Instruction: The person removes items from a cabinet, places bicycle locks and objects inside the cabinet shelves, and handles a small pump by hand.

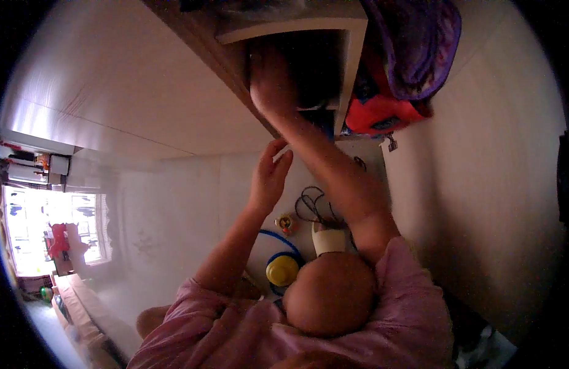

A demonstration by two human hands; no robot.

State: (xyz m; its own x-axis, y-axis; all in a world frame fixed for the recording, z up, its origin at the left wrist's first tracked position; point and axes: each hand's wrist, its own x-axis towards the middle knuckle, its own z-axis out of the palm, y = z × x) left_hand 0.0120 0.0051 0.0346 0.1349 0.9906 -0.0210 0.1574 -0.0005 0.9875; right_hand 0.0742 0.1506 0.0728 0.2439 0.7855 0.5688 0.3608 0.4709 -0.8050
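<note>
My right hand [272,83] reaches into a dark compartment of a pale shelf unit [353,67]. Its fingers are lost in shadow, and whatever they may hold cannot be made out. My left hand [273,175] is raised just below the unit's lower edge, near my right forearm. Its fingers are slightly bent and apart, with nothing visible between them. A red bag [386,114] and a purple patterned cloth item [419,55] hang beside the unit on the right.
On the floor lie a dark looped cord [312,206], a cream-coloured object [329,240], a small round yellowish item [284,223] and a yellow round object [282,270] with blue tubing. A bare rounded knee is near my chest. A bright window [51,230] is far left.
</note>
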